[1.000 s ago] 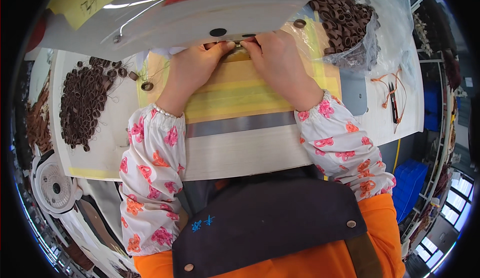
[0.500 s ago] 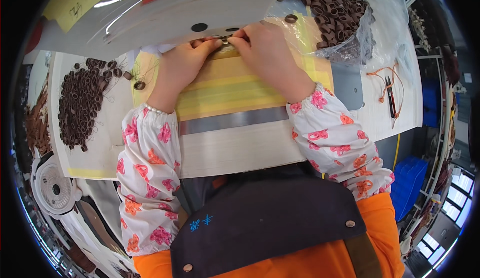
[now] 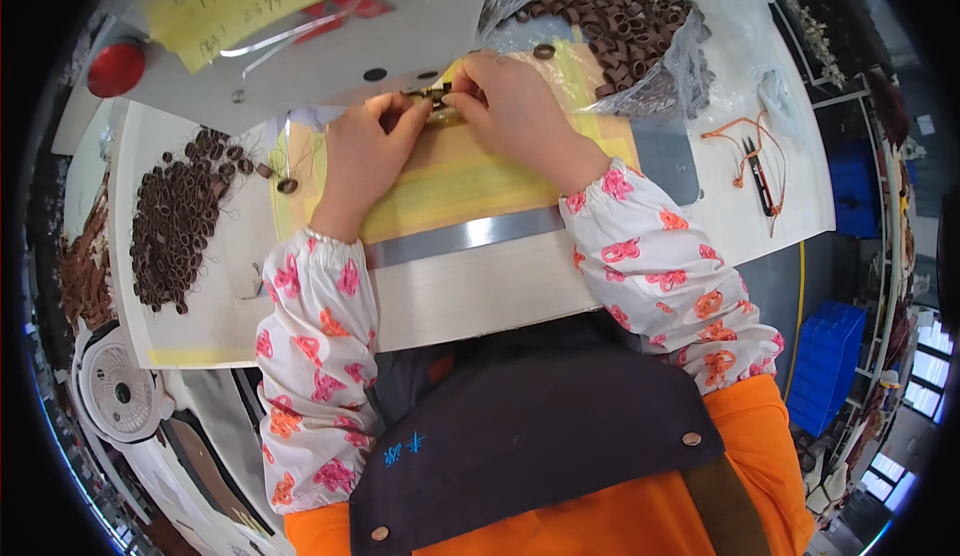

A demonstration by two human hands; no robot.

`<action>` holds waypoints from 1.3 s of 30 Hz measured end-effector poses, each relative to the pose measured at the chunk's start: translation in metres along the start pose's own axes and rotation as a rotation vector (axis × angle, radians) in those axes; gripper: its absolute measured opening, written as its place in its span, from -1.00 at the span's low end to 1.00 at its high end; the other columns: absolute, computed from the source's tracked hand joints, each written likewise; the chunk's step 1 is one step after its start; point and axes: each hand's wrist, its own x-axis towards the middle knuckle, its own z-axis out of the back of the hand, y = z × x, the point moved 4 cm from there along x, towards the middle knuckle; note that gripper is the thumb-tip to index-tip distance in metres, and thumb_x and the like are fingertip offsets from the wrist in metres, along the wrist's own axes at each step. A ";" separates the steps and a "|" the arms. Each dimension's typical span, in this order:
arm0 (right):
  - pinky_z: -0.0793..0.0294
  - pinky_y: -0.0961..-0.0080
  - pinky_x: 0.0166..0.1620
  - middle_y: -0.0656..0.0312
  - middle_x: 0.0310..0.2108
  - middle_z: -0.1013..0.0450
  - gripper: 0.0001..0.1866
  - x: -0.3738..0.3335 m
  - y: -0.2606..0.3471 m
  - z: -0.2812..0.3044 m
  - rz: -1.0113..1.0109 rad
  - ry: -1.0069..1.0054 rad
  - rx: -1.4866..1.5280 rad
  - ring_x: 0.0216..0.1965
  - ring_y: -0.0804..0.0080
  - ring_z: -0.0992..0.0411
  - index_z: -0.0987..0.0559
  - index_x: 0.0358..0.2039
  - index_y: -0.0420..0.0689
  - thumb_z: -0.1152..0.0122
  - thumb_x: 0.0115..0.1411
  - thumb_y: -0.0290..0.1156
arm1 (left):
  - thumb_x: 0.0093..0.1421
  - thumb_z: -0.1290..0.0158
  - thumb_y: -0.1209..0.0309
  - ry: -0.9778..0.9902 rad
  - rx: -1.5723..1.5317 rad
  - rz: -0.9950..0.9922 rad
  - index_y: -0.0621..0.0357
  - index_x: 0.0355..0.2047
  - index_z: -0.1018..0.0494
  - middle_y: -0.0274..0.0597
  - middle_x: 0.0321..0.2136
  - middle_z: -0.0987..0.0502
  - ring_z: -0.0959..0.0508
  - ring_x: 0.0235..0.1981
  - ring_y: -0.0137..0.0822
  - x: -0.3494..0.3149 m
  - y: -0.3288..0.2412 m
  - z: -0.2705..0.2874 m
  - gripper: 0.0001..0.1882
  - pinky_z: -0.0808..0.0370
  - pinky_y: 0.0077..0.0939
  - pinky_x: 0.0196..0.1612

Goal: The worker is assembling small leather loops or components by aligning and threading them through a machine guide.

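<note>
Both my hands meet under the front edge of a pale sewing machine head (image 3: 300,66). My left hand (image 3: 372,156) is closed, thumb and fingers pinched at the work spot. From the other side my right hand (image 3: 520,111) pinches too, its fingertips almost touching the left's. Between them shows a small dark piece beside metal machine parts; it is too covered to name. Below the wrists lies a work surface covered with yellow tape (image 3: 470,181). Brown loops with loose threads form a pile (image 3: 175,226) to the left, and more brown loops (image 3: 630,31) fill a clear plastic bag (image 3: 660,96) at the far right.
Single loops lie near each hand, one loop (image 3: 288,186) at the left and another (image 3: 543,51) at the right. Black-handled snips (image 3: 762,181) with an orange cord (image 3: 736,151) rest on the right. A white fan (image 3: 118,386) and a blue crate (image 3: 828,366) stand beyond the table.
My view has shifted, so more of the machine head and its yellow note shows. Both hands stay at the same work spot; the left fingers have drawn back slightly and curled.
</note>
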 end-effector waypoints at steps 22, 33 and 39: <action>-0.36 0.25 -0.34 -0.03 -0.44 -0.33 -0.81 0.005 -0.001 0.018 -0.017 0.008 -0.108 -0.39 -0.02 -0.36 -0.34 -0.40 -0.28 -0.09 -0.07 -0.57 | 0.07 0.08 0.47 -0.108 0.382 -0.282 0.27 -0.37 -0.41 0.08 -0.35 -0.42 -0.36 -0.26 0.07 -0.025 -0.021 0.008 -0.85 -0.24 -0.13 -0.18; -0.39 0.45 -0.44 0.08 -0.51 -0.39 -0.85 -0.005 0.010 0.005 -0.128 -0.010 0.268 -0.52 0.26 -0.40 -0.42 -0.43 -0.27 -0.09 -0.09 -0.60 | 0.08 -0.03 0.36 -0.138 0.453 -0.257 0.27 -0.62 -0.39 0.01 -0.67 -0.43 -0.42 -0.62 0.01 -0.004 -0.017 0.007 -0.77 -0.31 -0.22 -0.55; -0.36 0.57 -0.49 0.16 -0.55 -0.39 -0.81 -0.006 0.011 0.002 -0.106 0.008 0.308 -0.57 0.46 -0.36 -0.42 -0.37 -0.27 -0.10 -0.08 -0.60 | 0.09 -0.03 0.33 -0.056 0.226 -0.156 0.30 -0.47 -0.47 0.03 -0.61 -0.48 -0.49 -0.57 -0.07 -0.009 -0.007 0.012 -0.77 -0.37 -0.37 -0.49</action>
